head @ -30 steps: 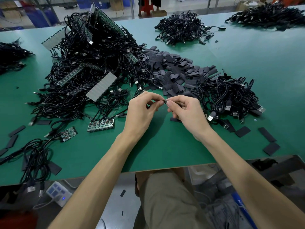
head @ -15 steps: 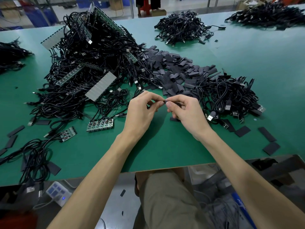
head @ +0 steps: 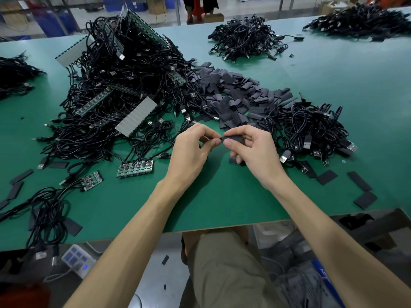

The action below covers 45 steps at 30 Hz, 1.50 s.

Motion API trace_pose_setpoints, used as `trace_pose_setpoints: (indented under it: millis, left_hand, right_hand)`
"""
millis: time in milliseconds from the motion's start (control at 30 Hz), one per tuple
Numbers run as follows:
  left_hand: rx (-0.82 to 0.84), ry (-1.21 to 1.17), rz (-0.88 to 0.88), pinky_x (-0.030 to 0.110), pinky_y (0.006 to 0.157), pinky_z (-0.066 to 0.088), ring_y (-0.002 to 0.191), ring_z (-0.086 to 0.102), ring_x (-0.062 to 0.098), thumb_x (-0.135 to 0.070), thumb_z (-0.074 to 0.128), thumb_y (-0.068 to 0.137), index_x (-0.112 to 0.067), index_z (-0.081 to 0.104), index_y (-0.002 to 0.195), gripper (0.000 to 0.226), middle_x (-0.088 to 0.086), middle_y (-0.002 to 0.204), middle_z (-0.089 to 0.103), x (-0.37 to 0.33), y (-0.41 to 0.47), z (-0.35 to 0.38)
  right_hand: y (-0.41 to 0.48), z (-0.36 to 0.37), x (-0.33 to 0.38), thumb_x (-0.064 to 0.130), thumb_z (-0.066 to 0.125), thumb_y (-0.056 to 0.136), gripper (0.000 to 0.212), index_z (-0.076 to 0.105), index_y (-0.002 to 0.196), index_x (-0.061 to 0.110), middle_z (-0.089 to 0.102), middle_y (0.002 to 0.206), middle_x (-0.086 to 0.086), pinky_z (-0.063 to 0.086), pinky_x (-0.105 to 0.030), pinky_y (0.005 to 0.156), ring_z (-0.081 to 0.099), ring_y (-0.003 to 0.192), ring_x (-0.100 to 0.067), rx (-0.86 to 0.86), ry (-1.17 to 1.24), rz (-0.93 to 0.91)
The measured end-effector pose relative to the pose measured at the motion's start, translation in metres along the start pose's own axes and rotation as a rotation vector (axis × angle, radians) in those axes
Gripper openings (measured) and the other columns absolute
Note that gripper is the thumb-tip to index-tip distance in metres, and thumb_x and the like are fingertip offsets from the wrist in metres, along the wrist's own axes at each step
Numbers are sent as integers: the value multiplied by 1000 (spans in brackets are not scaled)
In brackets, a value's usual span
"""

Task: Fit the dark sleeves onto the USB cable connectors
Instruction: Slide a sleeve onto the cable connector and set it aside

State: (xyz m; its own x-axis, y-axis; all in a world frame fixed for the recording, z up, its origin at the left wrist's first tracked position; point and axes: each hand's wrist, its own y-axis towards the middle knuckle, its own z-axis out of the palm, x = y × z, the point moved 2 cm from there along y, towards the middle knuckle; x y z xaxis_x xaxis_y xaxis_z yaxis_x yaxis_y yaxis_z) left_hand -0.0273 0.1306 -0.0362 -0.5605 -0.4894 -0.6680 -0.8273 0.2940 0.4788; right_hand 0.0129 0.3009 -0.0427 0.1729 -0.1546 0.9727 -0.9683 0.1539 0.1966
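A flat, matte dark sleeve is held just above the desk. The right hand pinches it between thumb and forefinger, and the left hand, fingers curled, pinches its left end. The green desk carries heaps of black cables and loose sleeves. Blue crates stand behind. White letters on a blue item below are cut off.

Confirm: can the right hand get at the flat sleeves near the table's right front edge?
Probably, path-wise: mostly bare table separates the right hand from those flat sleeves. But it is pinching a sleeve, so it's occupied.
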Motion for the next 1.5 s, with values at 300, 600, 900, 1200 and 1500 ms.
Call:
trace_pose_setpoints:
  millis: [300,600,900,1200,1500]
  left_hand:
    - [-1,-13,-48,17,68,45,78,65,10,-11,78,88,-17,73,87,8,-13,86,65,2,1,1]
    - [-6,-92,-102,7,65,43,70,65,-5,7,71,85,-21,72,83,28,-14,80,66,4,-1,2]
    - [-9,-66,-140,18,65,47,68,64,7,-11,77,88,-38,66,81,30,-12,77,67,1,-1,5]
    - [-12,-97,-202,40,68,57,64,65,8,-6,73,86,-40,66,75,36,-12,73,69,4,0,2]
    - [-9,-96,-179,35,65,55,64,64,8,-6,73,89,-34,67,79,31,-9,70,67,2,-1,2]
  right_hand:
    - [1,0,-2,7,77,89,12,73,99,12,70,65,2,52,-26,57,62,54,-12,17,-9,0]
    - [0,0,-1,9,79,88,12,75,97,14,70,66,-2,54,-28,59,62,55,-16,30,-30,-5]
    - [-2,0,3,8,79,87,14,75,101,9,70,64,-3,49,-21,55,62,53,-13,-35,-33,-5]
    - [-2,0,2,5,80,86,14,76,98,9,69,61,-5,49,-22,54,61,51,-15,1,-12,15]
    - [-2,1,2,7,79,87,13,75,98,11,71,66,-9,51,-23,56,62,53,-16,-8,-17,5]
